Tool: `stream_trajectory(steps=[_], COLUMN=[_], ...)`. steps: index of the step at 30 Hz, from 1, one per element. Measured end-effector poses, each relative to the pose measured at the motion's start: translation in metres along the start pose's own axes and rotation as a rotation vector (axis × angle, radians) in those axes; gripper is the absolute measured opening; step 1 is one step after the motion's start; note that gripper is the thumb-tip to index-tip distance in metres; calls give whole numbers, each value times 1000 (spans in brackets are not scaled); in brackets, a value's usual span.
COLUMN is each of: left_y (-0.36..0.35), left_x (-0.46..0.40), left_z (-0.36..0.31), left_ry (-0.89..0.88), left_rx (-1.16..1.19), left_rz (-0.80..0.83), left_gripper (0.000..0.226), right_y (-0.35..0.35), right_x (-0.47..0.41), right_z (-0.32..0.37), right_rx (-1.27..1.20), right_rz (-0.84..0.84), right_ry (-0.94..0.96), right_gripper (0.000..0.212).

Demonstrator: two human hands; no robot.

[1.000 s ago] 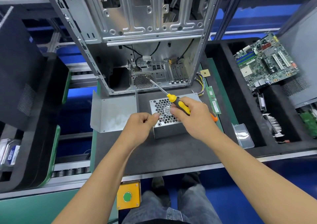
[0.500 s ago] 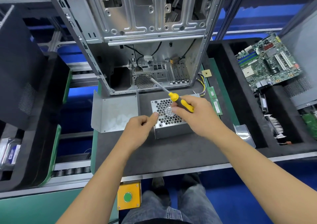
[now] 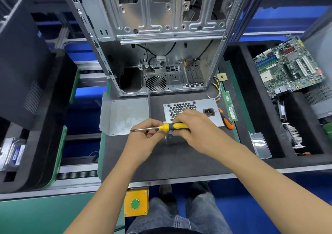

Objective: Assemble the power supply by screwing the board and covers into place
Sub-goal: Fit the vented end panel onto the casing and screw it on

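Observation:
The silver power supply (image 3: pixel 199 108), with a honeycomb grille and a power socket, stands on the dark mat (image 3: pixel 170 162). Its loose bent metal cover (image 3: pixel 125 115) lies to its left. My right hand (image 3: pixel 197 129) grips the handle of a yellow and black screwdriver (image 3: pixel 174 126) in front of the power supply's near face. The screwdriver lies level, with its shaft pointing left. My left hand (image 3: pixel 145 140) has curled fingers, and the shaft runs between its thumb and fingers. Whether that hand also holds a screw is hidden.
An open computer case (image 3: pixel 161 54) stands just behind the power supply. An orange screwdriver (image 3: pixel 227 122) and a memory stick (image 3: pixel 231 111) lie to the right. A motherboard (image 3: pixel 287 67) leans in the right foam tray. A yellow button box (image 3: pixel 136 204) sits at the bench's front edge.
The screwdriver swung from pointing up-left over the grille to lying level, pointing left. My left hand left the power supply's corner and came to the shaft. The socket is now uncovered.

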State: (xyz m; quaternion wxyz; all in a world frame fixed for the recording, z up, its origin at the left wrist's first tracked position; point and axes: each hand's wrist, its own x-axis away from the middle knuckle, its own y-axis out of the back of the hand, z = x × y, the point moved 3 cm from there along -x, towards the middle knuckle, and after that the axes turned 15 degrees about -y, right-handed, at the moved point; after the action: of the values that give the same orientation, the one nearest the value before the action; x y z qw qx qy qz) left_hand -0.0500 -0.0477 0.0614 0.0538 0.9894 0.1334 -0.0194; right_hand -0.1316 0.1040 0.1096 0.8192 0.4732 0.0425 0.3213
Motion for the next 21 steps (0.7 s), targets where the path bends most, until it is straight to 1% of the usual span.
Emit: stream_trajectory(steps=[2, 5, 6, 8, 10, 11, 13, 15, 16, 17, 18, 20, 21], left_y=[0, -2, -3, -5, -10, -12, -14, -16, -16, -16, -15, -12, -11], left_x=[2, 0, -2, -5, -7, -8, -10, -11, -12, -14, -16, -20, -21], left_z=[-1, -8, -12, -25, -36, -38, -39, -41, -41, -39, -36, -26, -22], left_ry=[-33, -139, -201, -378, -562, -624, -712, -744, -710, -625, -487, -165, -28], left_rx=[-18, -123, -172, -308, -438, -476, -525, -531, -495, -422, -306, 46, 256], left_rz=[5, -11, -37, -93, -118, -137, -172, -169, -164, -170, -196, -283, -320], left_gripper=[18, 23, 25, 26, 23, 21, 14, 6, 3, 3, 8, 18, 19], right_y=[1, 5, 7, 9, 10, 10, 10, 11, 11, 11, 12, 16, 19], right_x=[-1, -2, -2, -3, -3, -3, -3, -3, -3, -4, -5, -6, -6], right_z=[1, 0, 0, -1, -1, -1, -2, -3, -4, -5, -7, -11, -14], right_rx=[-23, -179, -242, -348, -428, -474, -587, -661, -688, -705, -697, -649, -655], right_rz=[-1, -20, -25, -23, 1, 19, 79, 138, 158, 161, 136, 29, -28], right_ry=[1, -73, -105, -163, -211, -237, -279, -307, -318, -331, -343, -354, -353], right_gripper=[14, 17, 20, 28, 28, 26, 29, 30, 30, 30, 31, 34, 31])
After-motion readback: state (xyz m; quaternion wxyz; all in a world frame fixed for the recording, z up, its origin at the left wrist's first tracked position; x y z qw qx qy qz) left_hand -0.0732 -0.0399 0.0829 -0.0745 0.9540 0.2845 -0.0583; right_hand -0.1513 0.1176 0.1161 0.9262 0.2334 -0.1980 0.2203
